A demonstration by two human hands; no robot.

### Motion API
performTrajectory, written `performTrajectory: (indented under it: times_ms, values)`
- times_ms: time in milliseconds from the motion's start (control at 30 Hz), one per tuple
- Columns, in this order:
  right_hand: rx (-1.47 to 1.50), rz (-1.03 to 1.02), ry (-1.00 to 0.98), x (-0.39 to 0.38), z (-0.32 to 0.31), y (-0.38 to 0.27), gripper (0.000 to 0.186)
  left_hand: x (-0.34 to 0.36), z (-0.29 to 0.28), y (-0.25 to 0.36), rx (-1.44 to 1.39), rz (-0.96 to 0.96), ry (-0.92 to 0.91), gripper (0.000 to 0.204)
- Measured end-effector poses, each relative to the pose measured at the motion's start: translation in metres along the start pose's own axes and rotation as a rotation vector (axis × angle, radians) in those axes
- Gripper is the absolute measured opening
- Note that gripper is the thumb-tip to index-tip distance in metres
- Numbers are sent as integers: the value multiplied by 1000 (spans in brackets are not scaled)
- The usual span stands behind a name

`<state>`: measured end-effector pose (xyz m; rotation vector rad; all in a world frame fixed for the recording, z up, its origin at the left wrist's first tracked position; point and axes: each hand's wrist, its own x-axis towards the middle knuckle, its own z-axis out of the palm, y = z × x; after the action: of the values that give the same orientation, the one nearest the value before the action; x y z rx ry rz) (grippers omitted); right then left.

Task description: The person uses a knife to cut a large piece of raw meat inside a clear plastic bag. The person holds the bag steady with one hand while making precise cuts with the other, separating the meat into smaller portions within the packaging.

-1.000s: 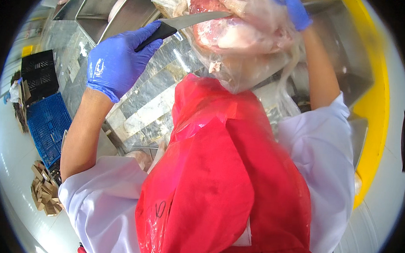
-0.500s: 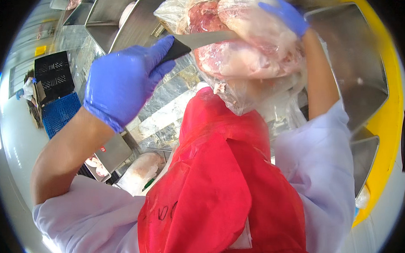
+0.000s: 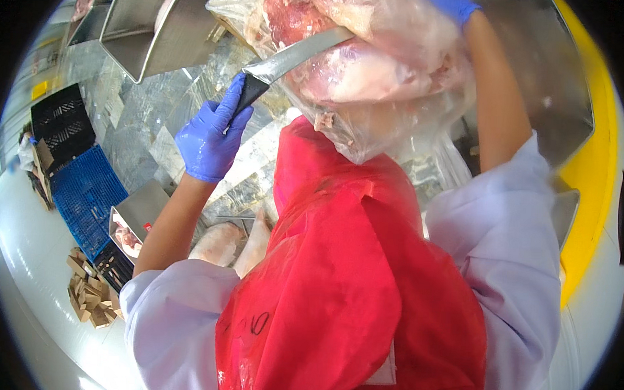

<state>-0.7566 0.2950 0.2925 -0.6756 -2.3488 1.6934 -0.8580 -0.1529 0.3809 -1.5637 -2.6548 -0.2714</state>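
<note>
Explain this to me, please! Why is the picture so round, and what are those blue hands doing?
There's no robot: these are a person's hands. The pictures come from a camera on the head of the person in the red apron, looking down. Its wide lens bends everything round.

The gloved left hand holds a black-handled knife, its blade against big meat in clear plastic. The gloved right hand is beside that meat; the picture's top cuts it off, so its grip is unclear.

Below is a marbled surface, with metal trays nearby.
</note>
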Motion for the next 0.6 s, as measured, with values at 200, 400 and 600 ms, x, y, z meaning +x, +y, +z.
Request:
performTrajectory:
  times_ms: [200, 400, 600]
  values:
    - [5, -60, -105, 13, -2, -1, 47, -22, 51, -19, -114, -37, 127, 56]
    - [126, -75, -255, 13, 0, -12, 45, -30, 87, -29, -211, -74, 158, 57]
    - [-394, -267, -205, 64, 11, 6, 49, 1, -2, -44, 35, -96, -130, 50]
